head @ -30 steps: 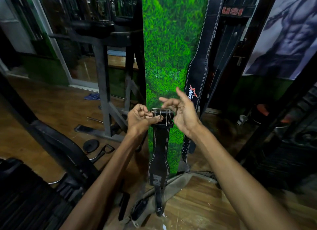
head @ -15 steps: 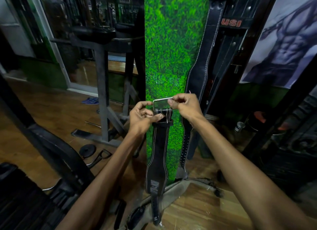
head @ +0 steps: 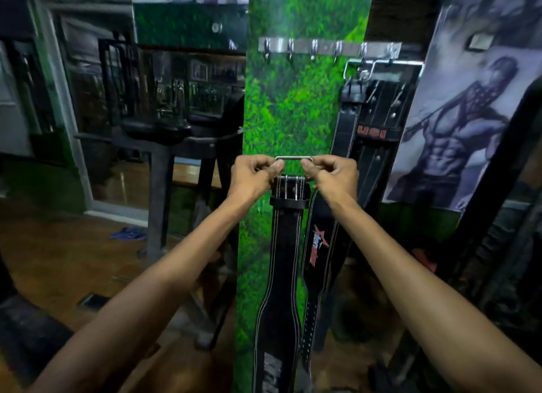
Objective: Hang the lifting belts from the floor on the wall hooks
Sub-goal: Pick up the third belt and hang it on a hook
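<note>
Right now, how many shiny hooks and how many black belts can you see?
Silver metal hooks on the wall rail: 6
Black leather belt held by its steel buckle in the left hand and right hand: 1
Black leather belts already hanging, as far as I can tell apart: 2, the star-logo belt and the USI belt
Total: 9

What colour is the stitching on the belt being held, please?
White, on the black belt; head view.

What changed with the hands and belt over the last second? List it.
The right hand, open a second ago, took hold of the buckle; now both hands grip it, the left hand at its other end, raising the belt toward the hook rail. The hung belts stayed put.
</note>
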`<action>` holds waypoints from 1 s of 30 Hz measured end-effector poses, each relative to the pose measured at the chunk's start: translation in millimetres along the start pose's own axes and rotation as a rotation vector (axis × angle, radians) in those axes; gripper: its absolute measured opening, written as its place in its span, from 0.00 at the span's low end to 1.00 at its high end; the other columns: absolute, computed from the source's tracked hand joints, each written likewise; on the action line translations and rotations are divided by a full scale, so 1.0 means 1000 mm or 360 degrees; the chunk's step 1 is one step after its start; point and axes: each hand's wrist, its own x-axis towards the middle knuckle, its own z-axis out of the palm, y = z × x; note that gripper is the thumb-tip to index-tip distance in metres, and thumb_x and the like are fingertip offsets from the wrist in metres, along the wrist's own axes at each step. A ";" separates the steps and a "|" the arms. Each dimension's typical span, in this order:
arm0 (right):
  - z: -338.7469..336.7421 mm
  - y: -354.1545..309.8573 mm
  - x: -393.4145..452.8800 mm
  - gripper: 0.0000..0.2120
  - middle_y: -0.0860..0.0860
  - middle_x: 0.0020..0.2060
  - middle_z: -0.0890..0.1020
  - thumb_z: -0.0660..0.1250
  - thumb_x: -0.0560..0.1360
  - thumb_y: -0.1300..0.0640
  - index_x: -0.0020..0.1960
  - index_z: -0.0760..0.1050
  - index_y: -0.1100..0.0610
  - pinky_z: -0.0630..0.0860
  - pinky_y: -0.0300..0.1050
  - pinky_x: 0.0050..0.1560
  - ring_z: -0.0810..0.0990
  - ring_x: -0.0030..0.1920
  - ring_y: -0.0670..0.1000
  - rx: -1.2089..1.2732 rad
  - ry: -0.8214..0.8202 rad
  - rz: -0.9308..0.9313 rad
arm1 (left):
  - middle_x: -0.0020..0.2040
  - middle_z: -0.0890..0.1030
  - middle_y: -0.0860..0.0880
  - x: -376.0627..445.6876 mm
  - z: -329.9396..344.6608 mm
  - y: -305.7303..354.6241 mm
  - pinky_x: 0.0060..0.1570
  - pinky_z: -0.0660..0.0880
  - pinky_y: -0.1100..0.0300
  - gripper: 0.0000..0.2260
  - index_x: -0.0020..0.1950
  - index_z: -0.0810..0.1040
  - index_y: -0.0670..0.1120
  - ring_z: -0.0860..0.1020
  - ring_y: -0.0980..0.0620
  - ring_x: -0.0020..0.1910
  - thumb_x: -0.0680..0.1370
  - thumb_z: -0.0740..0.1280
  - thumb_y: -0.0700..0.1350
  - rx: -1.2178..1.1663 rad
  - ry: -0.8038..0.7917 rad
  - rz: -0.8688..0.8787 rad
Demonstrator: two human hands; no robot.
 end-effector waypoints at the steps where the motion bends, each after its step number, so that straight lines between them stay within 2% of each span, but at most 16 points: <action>1: -0.003 -0.004 0.009 0.07 0.47 0.31 0.83 0.78 0.72 0.53 0.37 0.82 0.47 0.83 0.56 0.41 0.81 0.35 0.47 -0.0004 0.0013 -0.0027 | 0.32 0.81 0.50 0.009 0.004 0.009 0.40 0.82 0.46 0.15 0.38 0.86 0.50 0.78 0.51 0.33 0.68 0.73 0.61 -0.0001 0.0006 0.0014; 3: -0.008 -0.016 0.032 0.08 0.52 0.34 0.85 0.75 0.74 0.52 0.37 0.80 0.49 0.81 0.55 0.40 0.82 0.36 0.48 -0.0009 0.0024 -0.0106 | 0.33 0.84 0.48 0.031 0.016 0.030 0.41 0.83 0.39 0.13 0.39 0.87 0.50 0.80 0.50 0.34 0.69 0.74 0.59 -0.0051 0.0041 0.0046; 4: -0.010 -0.022 0.043 0.10 0.51 0.33 0.84 0.73 0.75 0.50 0.37 0.78 0.50 0.78 0.52 0.39 0.81 0.35 0.46 -0.0023 0.0030 -0.0128 | 0.33 0.83 0.49 0.043 0.023 0.041 0.40 0.83 0.38 0.12 0.39 0.87 0.49 0.80 0.50 0.34 0.70 0.75 0.57 -0.0087 0.0072 0.0058; 6: -0.014 -0.034 0.065 0.13 0.45 0.29 0.78 0.70 0.78 0.47 0.39 0.74 0.52 0.70 0.44 0.35 0.74 0.28 0.37 -0.0125 0.0083 -0.0141 | 0.30 0.82 0.51 0.065 0.037 0.065 0.40 0.83 0.39 0.10 0.37 0.86 0.48 0.78 0.52 0.32 0.72 0.76 0.54 -0.0139 0.0154 0.0090; 7: -0.016 -0.040 0.073 0.13 0.44 0.29 0.76 0.70 0.78 0.45 0.42 0.73 0.52 0.68 0.44 0.33 0.72 0.26 0.37 -0.0178 0.0126 -0.0136 | 0.30 0.82 0.52 0.077 0.043 0.077 0.41 0.83 0.41 0.10 0.35 0.86 0.49 0.77 0.53 0.31 0.71 0.76 0.53 -0.0148 0.0211 0.0096; 9: -0.015 -0.043 0.081 0.19 0.46 0.37 0.81 0.73 0.74 0.39 0.52 0.71 0.51 0.75 0.45 0.38 0.79 0.33 0.39 -0.0174 0.0218 -0.0163 | 0.30 0.84 0.53 0.098 0.052 0.095 0.43 0.84 0.45 0.09 0.33 0.85 0.51 0.77 0.55 0.30 0.71 0.77 0.52 -0.0208 0.0337 0.0082; 11: -0.014 -0.037 0.083 0.27 0.48 0.47 0.83 0.76 0.70 0.39 0.60 0.68 0.48 0.80 0.44 0.46 0.83 0.44 0.47 -0.0192 0.0297 -0.0328 | 0.28 0.83 0.53 0.123 0.060 0.108 0.44 0.84 0.46 0.09 0.33 0.86 0.50 0.76 0.55 0.30 0.70 0.76 0.52 -0.0274 0.0432 0.0083; 13: -0.014 -0.028 0.091 0.24 0.45 0.51 0.82 0.76 0.71 0.43 0.59 0.70 0.48 0.81 0.47 0.48 0.83 0.47 0.48 -0.0219 0.0308 -0.0481 | 0.27 0.82 0.54 0.146 0.068 0.116 0.48 0.84 0.46 0.09 0.32 0.86 0.50 0.76 0.54 0.30 0.70 0.77 0.53 -0.0298 0.0444 0.0084; 16: -0.017 -0.021 0.120 0.16 0.44 0.49 0.83 0.77 0.72 0.46 0.55 0.76 0.48 0.83 0.54 0.47 0.84 0.45 0.48 -0.0208 0.0345 -0.0559 | 0.33 0.86 0.55 0.178 0.081 0.116 0.52 0.83 0.43 0.10 0.34 0.86 0.48 0.78 0.53 0.33 0.70 0.77 0.53 -0.0305 0.0427 0.0033; 19: -0.019 -0.020 0.150 0.15 0.45 0.46 0.85 0.78 0.71 0.49 0.54 0.80 0.51 0.84 0.51 0.47 0.84 0.43 0.47 -0.0195 0.0373 -0.0556 | 0.35 0.86 0.55 0.209 0.094 0.113 0.49 0.84 0.45 0.10 0.34 0.87 0.49 0.78 0.53 0.34 0.69 0.77 0.54 -0.0315 0.0433 0.0027; 22: -0.020 -0.015 0.179 0.14 0.46 0.44 0.86 0.79 0.71 0.51 0.55 0.83 0.52 0.84 0.50 0.50 0.84 0.43 0.43 -0.0147 0.0394 -0.0519 | 0.31 0.84 0.52 0.239 0.109 0.114 0.46 0.82 0.49 0.11 0.31 0.85 0.49 0.76 0.52 0.32 0.70 0.78 0.53 -0.0330 0.0452 -0.0011; 24: -0.018 -0.010 0.194 0.15 0.46 0.44 0.86 0.79 0.71 0.51 0.56 0.84 0.51 0.83 0.49 0.54 0.85 0.43 0.44 -0.0126 0.0407 -0.0462 | 0.29 0.82 0.50 0.251 0.117 0.114 0.45 0.83 0.49 0.13 0.33 0.85 0.46 0.79 0.50 0.32 0.70 0.78 0.53 -0.0270 0.0507 -0.0041; 26: -0.016 -0.002 0.205 0.15 0.47 0.45 0.86 0.78 0.71 0.50 0.56 0.84 0.50 0.78 0.45 0.60 0.83 0.48 0.48 -0.0226 0.0440 -0.0443 | 0.31 0.83 0.48 0.262 0.125 0.109 0.48 0.84 0.48 0.13 0.33 0.84 0.45 0.84 0.46 0.38 0.69 0.79 0.54 -0.0229 0.0554 -0.0084; 28: -0.013 0.005 0.206 0.15 0.51 0.49 0.86 0.78 0.72 0.50 0.57 0.84 0.51 0.73 0.40 0.59 0.78 0.55 0.50 -0.0363 0.0461 -0.0412 | 0.38 0.86 0.46 0.265 0.128 0.102 0.48 0.84 0.49 0.12 0.41 0.86 0.44 0.85 0.45 0.42 0.70 0.80 0.51 -0.0203 0.0515 -0.0174; 30: -0.012 0.012 0.205 0.13 0.53 0.53 0.85 0.77 0.73 0.53 0.57 0.85 0.54 0.74 0.37 0.60 0.79 0.56 0.52 -0.0457 0.0478 -0.0478 | 0.45 0.87 0.44 0.268 0.128 0.089 0.46 0.85 0.51 0.13 0.49 0.86 0.43 0.85 0.47 0.41 0.72 0.78 0.51 -0.0186 0.0359 -0.0215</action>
